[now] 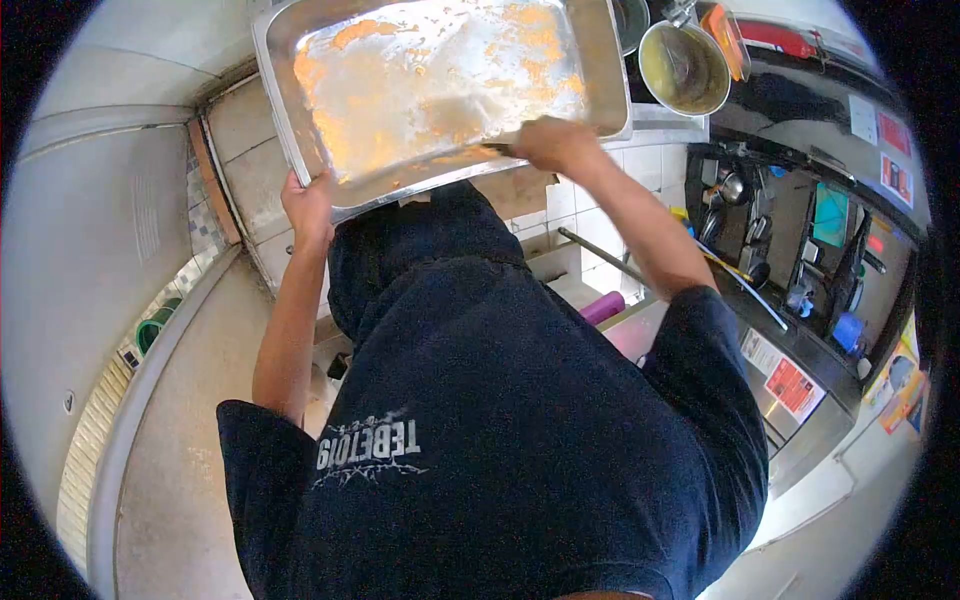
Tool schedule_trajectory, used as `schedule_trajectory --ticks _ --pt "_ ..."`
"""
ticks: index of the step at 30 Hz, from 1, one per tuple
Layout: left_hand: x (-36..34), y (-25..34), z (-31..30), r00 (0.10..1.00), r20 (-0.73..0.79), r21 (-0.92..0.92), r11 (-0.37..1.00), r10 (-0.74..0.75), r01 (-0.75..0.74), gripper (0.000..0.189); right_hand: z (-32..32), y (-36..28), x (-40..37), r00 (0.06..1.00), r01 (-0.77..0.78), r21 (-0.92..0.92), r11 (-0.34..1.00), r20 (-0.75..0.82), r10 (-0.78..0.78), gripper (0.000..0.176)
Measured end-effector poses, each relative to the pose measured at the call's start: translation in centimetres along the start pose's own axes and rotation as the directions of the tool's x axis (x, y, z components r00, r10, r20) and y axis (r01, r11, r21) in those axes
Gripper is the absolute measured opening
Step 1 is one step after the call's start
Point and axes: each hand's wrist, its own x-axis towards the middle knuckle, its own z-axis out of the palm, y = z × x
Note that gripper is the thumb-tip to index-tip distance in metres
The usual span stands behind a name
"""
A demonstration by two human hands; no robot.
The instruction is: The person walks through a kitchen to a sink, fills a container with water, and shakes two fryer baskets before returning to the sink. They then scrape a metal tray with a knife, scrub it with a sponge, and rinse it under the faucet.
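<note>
A large rectangular metal tray (278, 95) with raised walls fills the top of the view, its floor streaked with orange residue (350, 150) and a wet sheen. My left hand (308, 205) is closed on the tray's near left corner, thumb over the rim. Over the near right side of the tray, my right hand (555, 145) is closed around a dark tool (497, 149), whose end points left into the tray along the near wall. Most of the tool is hidden by my fingers, so I cannot tell its kind.
A metal pot (685, 70) with yellowish residue stands right of the tray, near an orange item (725, 40). Dark shelves on the right carry ladles, pans and other utensils (735, 190). A purple cylindrical object (602, 308) lies below my right arm. A grey door (90, 250) borders the left.
</note>
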Motion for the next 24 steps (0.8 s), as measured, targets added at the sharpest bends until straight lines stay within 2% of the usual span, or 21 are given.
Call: schedule_trajectory --ticks 1,2,3,5,8,9,11,12,13,14,15,17,18,19,21,23,24 --pt "-0.1 0.0 0.0 1.000 0.006 0.007 1.000 0.004 -0.004 0.026 -2.9 -2.8 -2.2 0.998 0.037 -0.002 0.999 0.043 -0.037 0.026" --pt "-0.2 0.0 0.0 1.000 0.010 0.003 1.000 0.022 -0.022 0.025 -2.0 -1.6 -0.8 0.996 0.079 0.078 0.994 0.029 -0.081 0.029" --pt "-0.1 0.0 0.1 0.999 0.014 -0.001 0.999 0.039 -0.039 0.025 -2.2 0.2 -0.7 0.997 0.077 0.084 0.993 0.019 -0.079 0.029" --pt "0.1 -0.1 0.0 0.998 0.031 -0.038 0.998 0.057 -0.055 0.025 -2.0 4.4 -1.6 0.973 -0.220 0.013 0.975 -0.070 0.221 0.032" --pt "-0.1 0.0 0.0 0.998 0.046 -0.064 0.997 0.049 -0.046 0.026 2.0 7.6 -1.8 0.941 -0.299 0.097 0.949 -0.135 0.310 0.034" --pt "-0.1 0.1 0.1 0.999 0.038 -0.051 0.998 0.034 -0.032 0.027 3.3 7.8 -1.4 0.997 -0.074 -0.052 0.996 -0.027 0.073 0.031" --pt "-0.3 0.1 0.2 0.998 0.048 -0.052 0.998 0.045 -0.042 0.028 6.3 7.9 -3.8 0.965 -0.049 0.036 0.998 -0.254 0.057 0.028" --pt "-0.3 0.2 0.1 0.997 0.056 -0.043 0.998 0.056 -0.054 0.028 7.3 8.2 -4.2 0.965 -0.049 0.044 0.998 -0.257 0.059 0.028" --pt "-0.3 0.4 -0.1 0.996 0.065 -0.031 0.998 0.059 -0.057 0.028 8.7 8.6 -4.7 0.904 -0.199 0.157 0.967 -0.352 0.243 0.028" --pt "-0.3 0.5 -0.2 0.996 0.081 -0.054 0.998 0.048 -0.044 0.029 10.4 8.6 -5.1 0.803 -0.333 0.284 0.899 -0.414 0.429 0.028" --pt "-0.4 0.6 0.0 0.995 0.097 -0.082 0.996 0.037 -0.029 0.031 12.6 7.8 -4.6 0.798 -0.341 0.296 0.892 -0.409 0.442 0.028" --pt "-0.1 0.6 -0.1 0.996 0.094 -0.038 0.999 0.007 -0.004 0.032 16.0 4.4 -2.4 0.620 -0.207 0.698 0.686 -0.449 0.643 0.027" --pt "-0.2 0.6 -0.2 0.997 0.077 0.005 1.000 -0.024 0.024 0.032 15.0 1.1 -3.1 0.625 -0.141 0.748 0.649 -0.441 0.644 0.027" --pt "-0.2 0.8 -0.2 0.997 0.081 0.016 1.000 -0.019 0.017 0.032 13.5 -2.5 -3.7 0.630 -0.069 0.791 0.608 -0.438 0.642 0.028" --pt "-0.4 1.0 0.0 0.999 0.048 0.067 0.998 0.005 -0.008 0.033 12.6 -6.7 -3.1 0.578 0.070 0.744 0.664 -0.573 0.581 0.026" --pt "-0.6 1.3 0.1 0.998 0.067 0.060 0.998 -0.002 -0.002 0.035 10.5 -7.8 -3.8 0.645 0.102 0.725 0.682 -0.570 0.509 0.024" --pt "-0.8 1.4 0.1 0.998 0.069 0.039 0.999 -0.013 0.010 0.036 11.2 -7.0 -3.2 0.584 0.160 0.713 0.682 -0.626 0.517 0.025"
